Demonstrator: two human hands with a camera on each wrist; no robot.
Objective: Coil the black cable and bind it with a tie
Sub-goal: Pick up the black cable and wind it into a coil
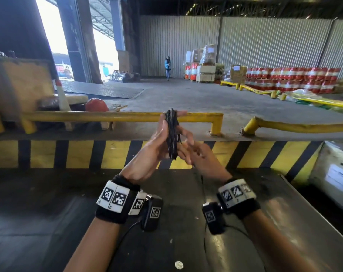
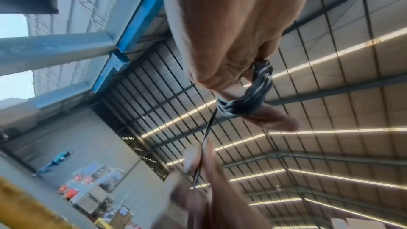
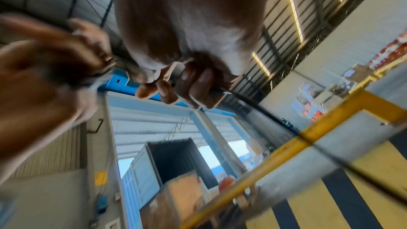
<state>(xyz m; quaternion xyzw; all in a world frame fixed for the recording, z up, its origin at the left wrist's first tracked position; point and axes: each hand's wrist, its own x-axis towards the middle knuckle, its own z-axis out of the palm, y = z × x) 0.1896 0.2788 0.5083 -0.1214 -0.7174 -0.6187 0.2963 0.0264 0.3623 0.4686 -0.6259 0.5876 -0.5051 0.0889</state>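
The black cable (image 1: pixel 172 134) is a narrow upright bundle of several loops held at chest height over the dark table. My left hand (image 1: pixel 160 136) holds it, loops lying round the raised fingers, one fingertip hooked over the top. In the left wrist view the coil (image 2: pixel 246 97) wraps those fingers and a thin strand runs down to my right fingers (image 2: pixel 196 159). My right hand (image 1: pixel 188 152) sits just right of the bundle's lower half and pinches that loose strand. The right wrist view shows its curled fingers (image 3: pixel 176 90) with cable (image 3: pixel 244 102) trailing away. No tie is visible.
A dark table (image 1: pixel 49 222) lies below my arms, with a small round disc (image 1: pixel 178 265) near its front. Beyond it run a yellow-black striped edge (image 1: pixel 78 154) and a yellow rail (image 1: pixel 107 116). A person in blue (image 1: pixel 167 66) stands far off by stacked boxes and red drums (image 1: pixel 292 79).
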